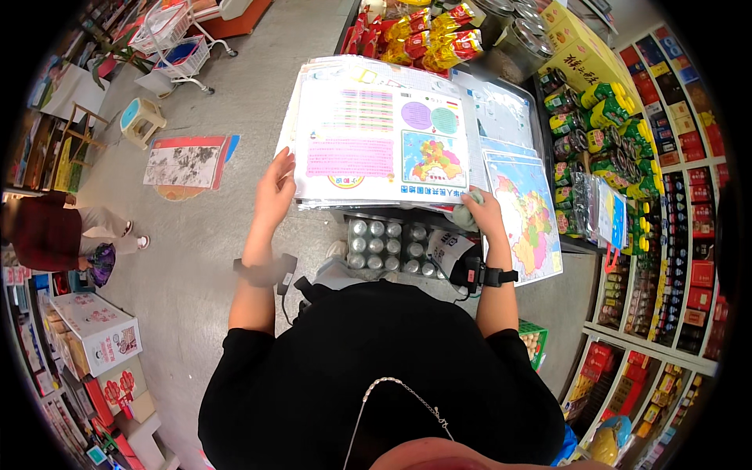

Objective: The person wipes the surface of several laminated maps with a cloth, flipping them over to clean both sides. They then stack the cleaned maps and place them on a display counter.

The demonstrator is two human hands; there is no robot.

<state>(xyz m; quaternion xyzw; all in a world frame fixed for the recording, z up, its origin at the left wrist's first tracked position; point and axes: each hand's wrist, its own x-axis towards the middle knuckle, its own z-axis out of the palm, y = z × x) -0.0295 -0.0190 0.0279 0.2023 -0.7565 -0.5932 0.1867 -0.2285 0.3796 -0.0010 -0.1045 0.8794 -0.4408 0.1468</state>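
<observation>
A stack of printed educational wall charts lies in front of me; the top sheet bears a coloured map, tables and two round patches, upside down to me. My left hand is at the stack's near left edge, fingers loosely extended along it, apparently touching the side. My right hand is at the near right corner, fingers bent around a crumpled grey-green cloth beside the sheets. To its right, another map chart lies partly over the table's edge. Both wrists wear dark bands with cables.
Behind the stack are red and yellow snack packets and lidded jars. Jars and green-capped bottles crowd the right. Silver-topped cans stand below the charts. At left are a plastic stool, a wheeled basket cart and another person.
</observation>
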